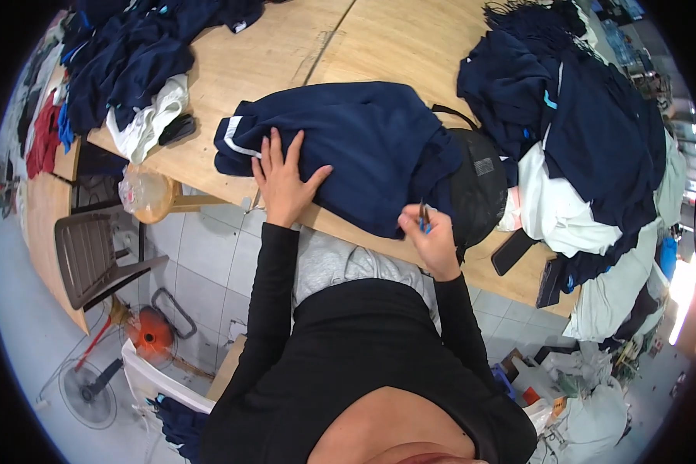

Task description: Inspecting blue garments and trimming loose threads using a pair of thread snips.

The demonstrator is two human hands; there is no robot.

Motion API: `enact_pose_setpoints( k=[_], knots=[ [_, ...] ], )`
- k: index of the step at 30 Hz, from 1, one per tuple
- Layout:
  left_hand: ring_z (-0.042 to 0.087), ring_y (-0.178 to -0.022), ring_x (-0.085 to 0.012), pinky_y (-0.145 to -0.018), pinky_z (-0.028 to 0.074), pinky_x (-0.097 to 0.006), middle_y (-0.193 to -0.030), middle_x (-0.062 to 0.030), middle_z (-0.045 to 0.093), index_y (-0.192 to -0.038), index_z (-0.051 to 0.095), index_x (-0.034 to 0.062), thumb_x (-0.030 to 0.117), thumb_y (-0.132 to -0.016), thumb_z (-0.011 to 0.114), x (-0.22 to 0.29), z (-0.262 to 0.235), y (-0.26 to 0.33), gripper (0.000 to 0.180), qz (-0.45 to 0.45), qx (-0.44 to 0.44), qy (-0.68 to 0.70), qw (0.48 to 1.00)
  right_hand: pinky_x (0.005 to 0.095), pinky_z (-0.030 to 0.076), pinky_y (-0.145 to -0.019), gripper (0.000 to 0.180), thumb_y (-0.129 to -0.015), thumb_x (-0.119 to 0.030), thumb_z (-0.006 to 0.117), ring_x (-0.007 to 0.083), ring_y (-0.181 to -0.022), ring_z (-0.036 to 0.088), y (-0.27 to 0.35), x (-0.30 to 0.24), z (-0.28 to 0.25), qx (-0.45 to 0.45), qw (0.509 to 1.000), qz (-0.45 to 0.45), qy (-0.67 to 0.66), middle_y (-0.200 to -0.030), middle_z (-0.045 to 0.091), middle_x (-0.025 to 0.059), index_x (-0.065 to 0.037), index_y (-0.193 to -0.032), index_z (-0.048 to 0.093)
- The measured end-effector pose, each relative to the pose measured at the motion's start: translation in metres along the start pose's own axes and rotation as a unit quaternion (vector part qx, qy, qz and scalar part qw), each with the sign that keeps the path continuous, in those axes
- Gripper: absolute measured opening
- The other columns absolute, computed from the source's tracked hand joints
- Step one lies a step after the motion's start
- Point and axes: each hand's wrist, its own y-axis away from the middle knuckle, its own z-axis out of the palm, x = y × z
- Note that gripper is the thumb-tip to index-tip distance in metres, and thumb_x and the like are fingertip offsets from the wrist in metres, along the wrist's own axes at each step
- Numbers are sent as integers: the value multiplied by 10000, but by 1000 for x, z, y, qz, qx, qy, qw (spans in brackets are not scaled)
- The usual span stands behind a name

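A navy garment (pixel 363 147) with a white stripe at its left end lies spread along the table's near edge. My left hand (pixel 284 178) rests flat on its left part, fingers spread. At the garment's lower right corner, my right hand (pixel 433 238) is closed round small thread snips (pixel 424 216); only a dark pointed tip and a bit of blue show between the fingers. The fingertips are beside the garment's edge; whether they also touch the cloth I cannot tell. A black bag (pixel 479 182) lies against the garment's right end.
Navy clothes (pixel 607 147) are heaped at the right, with white cloth (pixel 553 205) below them. A black phone (pixel 513 252) lies near the front edge. Another navy pile (pixel 127 73) covers the far left. A wooden stool (pixel 156 203) and a brown chair (pixel 93 251) stand left of the table.
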Motion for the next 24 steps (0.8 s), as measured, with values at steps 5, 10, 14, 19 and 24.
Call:
enact_pose_setpoints(
  k=[5,10,14,19,24],
  knots=[
    [717,-1183,-283,-1038,547,-425,-1117,-115,804,-1191,775,33,213,-932,880,39,-35,-7,332,-169,45,425,888,263,527,-734,97,-1038,-79,776,88,-798,690,3,-14,-27,222,975,-22,4,-1022,792,81,14,-1065,778],
    [741,-891,-304,-843,546,-467,-1028,-120,772,-1133,789,60,283,-828,891,116,-3,4,392,173,-60,231,956,275,521,-720,566,-914,-207,939,107,-850,653,-67,-5,-33,328,934,-75,116,-1071,786,146,36,-1361,690],
    [815,-982,-264,-877,620,-361,-1034,-157,814,-1123,817,34,31,-832,725,98,-27,-15,305,26,8,362,932,318,538,-690,363,-847,48,784,194,-792,683,-75,-62,-19,318,916,-143,199,-970,732,117,-4,-1205,765],
    [696,-867,-157,-786,557,-316,-995,-52,758,-1203,787,43,-4,-912,716,-38,-99,-29,303,-123,171,209,955,363,591,-703,459,-749,164,692,260,-804,739,-9,-73,0,63,933,-246,254,-1056,725,115,-55,-1133,816],
    [623,-778,-84,-694,490,-279,-865,-10,703,-1072,773,18,96,-998,769,-48,-103,17,108,-115,242,179,946,334,607,-847,143,-928,18,776,257,-966,789,23,-54,15,-27,987,-125,100,-1216,764,131,-2,-1065,812]
  ],
)
